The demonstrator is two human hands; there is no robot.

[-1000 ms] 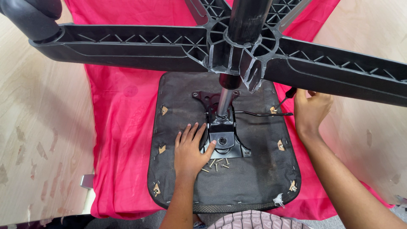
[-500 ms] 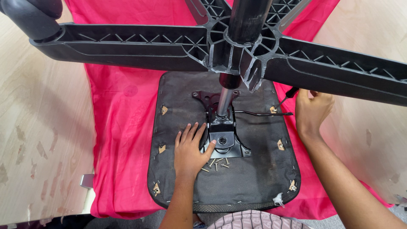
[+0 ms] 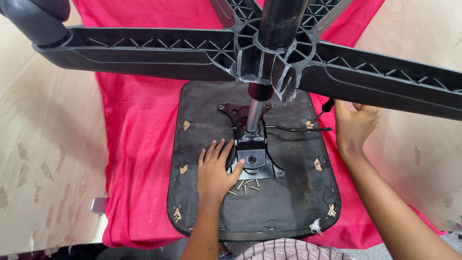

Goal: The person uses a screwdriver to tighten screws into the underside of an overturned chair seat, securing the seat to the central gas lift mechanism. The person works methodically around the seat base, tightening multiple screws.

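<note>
Pressing flat on the upturned seat (image 3: 255, 212), the left hand (image 3: 215, 173) lies open with its fingers spread, the thumb touching the black metal mechanism plate (image 3: 254, 159) bolted at the seat's middle. Just near of that plate, a small heap of loose screws (image 3: 244, 185) rests on the black underside fabric, right beside the palm. A sweep of that hand could scatter them, and any that roll off the seat may vanish in the folds of the cloth.

Farther right, the right hand (image 3: 353, 126) is closed around a screwdriver (image 3: 321, 111), its tip aimed at a fixing point near the seat's far right edge, close to the thin lever rod (image 3: 298, 128) that sticks out from the mechanism. If the tip slips, it could snag the fabric or skid into the rod.

Beyond the plate, the gas column (image 3: 257, 108) rises toward the camera and carries the star base (image 3: 192, 50), whose long black arms spread overhead. That weight sits high on a narrow post, so a hard push with the screwdriver might tip the whole assembly sideways; the left hand seems its only brace.

The seat lies on a bright pink cloth (image 3: 134, 144), spread over a pale wooden floor (image 3: 43, 135) with worn patches, visible left and right.
</note>
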